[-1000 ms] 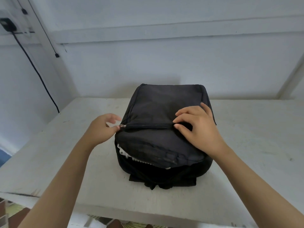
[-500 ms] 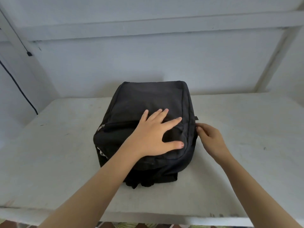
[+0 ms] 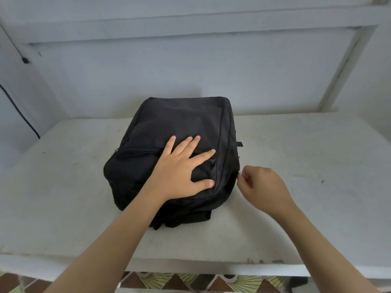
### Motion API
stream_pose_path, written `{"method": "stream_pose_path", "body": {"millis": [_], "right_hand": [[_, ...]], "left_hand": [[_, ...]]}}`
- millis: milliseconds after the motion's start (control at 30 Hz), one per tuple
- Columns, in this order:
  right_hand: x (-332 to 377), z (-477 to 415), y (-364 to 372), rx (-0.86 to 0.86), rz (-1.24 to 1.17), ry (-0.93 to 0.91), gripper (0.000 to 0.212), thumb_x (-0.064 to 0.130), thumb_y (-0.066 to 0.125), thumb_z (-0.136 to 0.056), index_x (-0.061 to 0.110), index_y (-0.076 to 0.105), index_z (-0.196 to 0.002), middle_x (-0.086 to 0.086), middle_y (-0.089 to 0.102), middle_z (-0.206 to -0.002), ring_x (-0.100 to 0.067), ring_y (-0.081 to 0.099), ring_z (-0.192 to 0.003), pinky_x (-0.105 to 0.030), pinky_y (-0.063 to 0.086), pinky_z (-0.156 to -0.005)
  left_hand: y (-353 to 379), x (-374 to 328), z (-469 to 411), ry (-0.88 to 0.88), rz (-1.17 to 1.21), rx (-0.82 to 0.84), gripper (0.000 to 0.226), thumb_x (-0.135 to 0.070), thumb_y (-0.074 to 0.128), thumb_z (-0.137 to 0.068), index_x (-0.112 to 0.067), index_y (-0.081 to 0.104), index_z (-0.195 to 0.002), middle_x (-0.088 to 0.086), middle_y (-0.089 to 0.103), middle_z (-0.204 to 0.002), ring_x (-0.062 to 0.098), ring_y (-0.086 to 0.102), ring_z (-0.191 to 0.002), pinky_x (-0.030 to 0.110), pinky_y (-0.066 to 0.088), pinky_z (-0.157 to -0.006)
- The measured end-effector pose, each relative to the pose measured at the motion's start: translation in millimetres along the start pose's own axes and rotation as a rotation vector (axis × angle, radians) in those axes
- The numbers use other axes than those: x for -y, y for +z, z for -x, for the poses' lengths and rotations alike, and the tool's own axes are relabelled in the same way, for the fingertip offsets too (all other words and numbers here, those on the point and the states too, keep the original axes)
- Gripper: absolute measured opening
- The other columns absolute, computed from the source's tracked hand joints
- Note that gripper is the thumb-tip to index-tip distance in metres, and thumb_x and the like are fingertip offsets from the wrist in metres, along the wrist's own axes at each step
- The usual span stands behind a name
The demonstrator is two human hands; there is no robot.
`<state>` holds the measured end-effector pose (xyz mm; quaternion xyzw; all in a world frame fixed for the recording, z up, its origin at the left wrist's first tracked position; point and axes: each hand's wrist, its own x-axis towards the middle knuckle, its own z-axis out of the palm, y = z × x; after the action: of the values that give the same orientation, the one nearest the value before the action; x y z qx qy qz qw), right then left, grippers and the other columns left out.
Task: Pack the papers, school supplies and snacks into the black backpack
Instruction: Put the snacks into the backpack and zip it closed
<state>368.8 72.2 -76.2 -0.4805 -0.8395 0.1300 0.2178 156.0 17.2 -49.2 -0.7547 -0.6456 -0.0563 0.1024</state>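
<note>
Bag (image 3: 179, 119) mid table (image 3: 317, 187), near back edge; your left hand (image 3: 179, 172) flat, pressing bag top; your right hand (image 3: 262, 187) pinches zip (image 3: 238, 175) at bag's right side; closing step, likely; next pull zip steady.

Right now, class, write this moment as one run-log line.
left hand: pressing flat on black backpack | right hand: pinching zipper pull at its right edge | backpack: lying on table

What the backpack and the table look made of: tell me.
Backpack: black woven fabric, likely nylon or polyester, matte; it creases and sags softly. Table: white-painted, matte, scuffed with dark marks; wood or concrete beneath, cannot tell.
</note>
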Motion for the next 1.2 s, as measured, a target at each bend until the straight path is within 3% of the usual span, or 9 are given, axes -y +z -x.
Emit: {"method": "stream_pose_path", "body": {"millis": [200, 333, 433, 500, 633, 767, 867, 1000, 1200], "right_hand": [[15, 37, 11, -0.104, -0.060, -0.298, 0.027, 0.025, 0.051, -0.077, 0.025, 0.033, -0.057, 0.012, 0.032, -0.047, -0.006, 0.028, -0.040, -0.011, 0.017, -0.041], [28, 58, 29, -0.148, -0.085, -0.485, 0.025, 0.023, 0.051, -0.082, 0.020, 0.045, -0.058, 0.010, 0.039, -0.051, -0.005, 0.033, -0.043, -0.018, 0.029, -0.040], [35, 65, 36, -0.150, -0.111, -0.569, 0.021, 0.024, 0.053, -0.084, 0.018, 0.053, -0.064, 0.007, 0.046, -0.056, -0.005, 0.037, -0.047, -0.019, 0.032, -0.042], [38, 66, 37, -0.138, -0.116, -0.579, 0.020, 0.028, 0.054, -0.085, 0.018, 0.054, -0.068, 0.008, 0.048, -0.058, -0.005, 0.038, -0.049, -0.019, 0.032, -0.043], [34, 65, 35, -0.119, -0.118, -0.582, 0.020, 0.034, 0.054, -0.086, 0.021, 0.057, -0.072, 0.011, 0.050, -0.059, -0.003, 0.040, -0.050, -0.017, 0.033, -0.044], [27, 69, 37, -0.045, -0.196, -0.619, 0.020, 0.029, 0.054, -0.084, 0.017, 0.068, -0.091, 0.009, 0.058, -0.067, -0.004, 0.047, -0.055, -0.019, 0.040, -0.046], [18, 70, 34, 0.064, -0.292, -0.586, 0.031, 0.022, 0.048, -0.075, 0.018, 0.067, -0.099, 0.011, 0.058, -0.068, 0.001, 0.040, -0.056, -0.008, 0.033, -0.051], [5, 61, 31, 0.049, -0.311, -0.562, 0.023, 0.022, 0.044, -0.076, 0.020, 0.067, -0.078, 0.011, 0.056, -0.059, -0.002, 0.043, -0.051, -0.015, 0.037, -0.047], [-1, 43, 23, -0.167, -0.360, -0.581, 0.027, 0.014, 0.046, -0.081, 0.015, 0.072, -0.087, 0.010, 0.064, -0.071, 0.003, 0.049, -0.061, -0.008, 0.041, -0.057]], "left_hand": [[-7, -7, 2, -0.078, 0.284, 0.004, 0.075, -0.073, 0.019, -0.072, -0.045, 0.028, -0.141, -0.005, 0.015, -0.156, 0.008, 0.006, -0.143, 0.033, -0.012, -0.113], [-7, -27, 22, -0.182, 0.643, -0.202, 0.042, -0.043, 0.052, -0.086, -0.033, 0.054, -0.126, -0.012, 0.047, -0.137, 0.002, 0.033, -0.133, 0.023, 0.014, -0.113], [-11, -48, 47, -0.207, 0.651, -0.566, 0.017, -0.021, 0.057, -0.086, -0.015, 0.067, -0.098, -0.008, 0.066, -0.095, 0.003, 0.058, -0.092, 0.015, 0.045, -0.083], [-11, -62, 65, -0.191, 0.608, -0.687, 0.014, -0.018, 0.055, -0.087, -0.009, 0.065, -0.082, -0.006, 0.060, -0.067, 0.005, 0.054, -0.062, 0.016, 0.044, -0.056], [7, -84, 96, -0.319, 0.606, -0.556, 0.033, -0.032, 0.051, -0.090, -0.014, 0.059, -0.063, -0.011, 0.048, -0.049, 0.009, 0.048, -0.044, 0.020, 0.038, -0.040], [31, -99, 108, -0.565, 0.673, -0.398, 0.044, -0.057, 0.043, -0.087, -0.022, 0.065, -0.071, -0.012, 0.056, -0.055, 0.006, 0.057, -0.058, 0.017, 0.044, -0.049], [36, -107, 105, -0.645, 0.718, -0.336, 0.049, -0.067, 0.038, -0.077, -0.025, 0.064, -0.074, -0.007, 0.059, -0.058, 0.005, 0.057, -0.062, 0.020, 0.045, -0.053], [40, -112, 96, -0.662, 0.689, -0.365, 0.034, -0.058, 0.053, -0.080, -0.026, 0.060, -0.071, -0.010, 0.056, -0.055, 0.004, 0.057, -0.066, 0.019, 0.045, -0.053], [36, -113, 84, -0.731, 0.507, -0.406, 0.032, -0.048, 0.065, -0.079, -0.023, 0.052, -0.064, -0.010, 0.046, -0.046, 0.005, 0.049, -0.046, 0.016, 0.040, -0.046]]}}
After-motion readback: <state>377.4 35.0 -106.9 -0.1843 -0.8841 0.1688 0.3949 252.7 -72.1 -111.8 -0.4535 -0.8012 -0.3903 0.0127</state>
